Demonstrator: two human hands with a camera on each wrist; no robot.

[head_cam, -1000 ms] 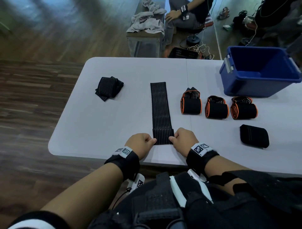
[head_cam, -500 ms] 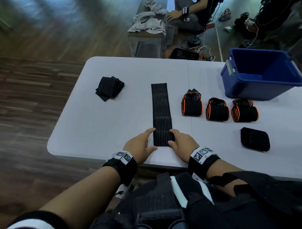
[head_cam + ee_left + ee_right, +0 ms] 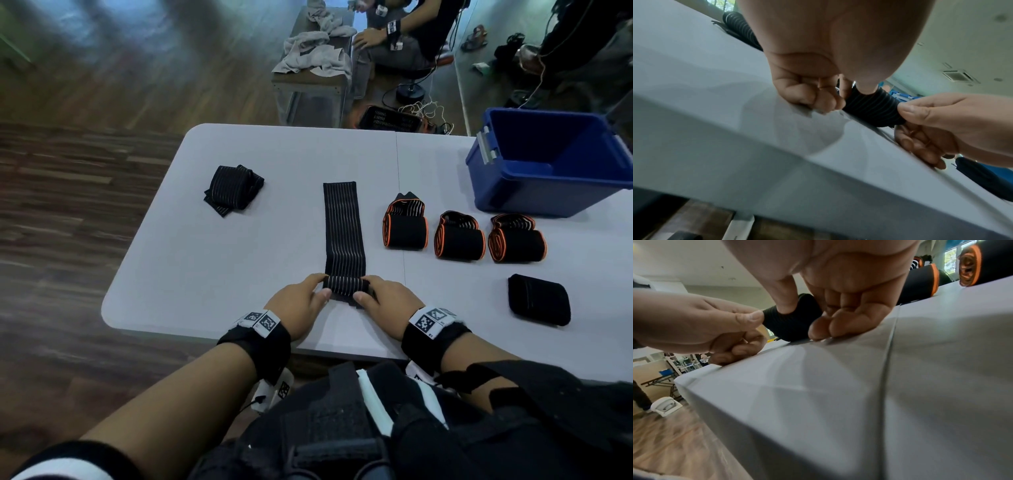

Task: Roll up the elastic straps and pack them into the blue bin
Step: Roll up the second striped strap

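Observation:
A black striped elastic strap (image 3: 342, 226) lies flat along the middle of the white table (image 3: 219, 260), its near end turned into a small roll (image 3: 345, 287). My left hand (image 3: 303, 301) pinches the roll's left end (image 3: 871, 107) with thumb and curled fingers. My right hand (image 3: 385, 301) pinches its right end (image 3: 789, 324) the same way. The blue bin (image 3: 548, 161) stands open at the far right of the table. Three rolled straps with orange edges (image 3: 406, 226) (image 3: 459, 240) (image 3: 515, 240) sit in a row in front of the bin.
A loosely folded black striped strap (image 3: 234, 190) lies at the far left of the table. A plain black roll (image 3: 539, 299) rests near the right front. Beyond the table sit a bench with grey cloths (image 3: 317, 51) and a seated person (image 3: 404, 31).
Both hands have turned the strap's near end over and rolled it away from me, so a small roll now stands where the flat end lay.

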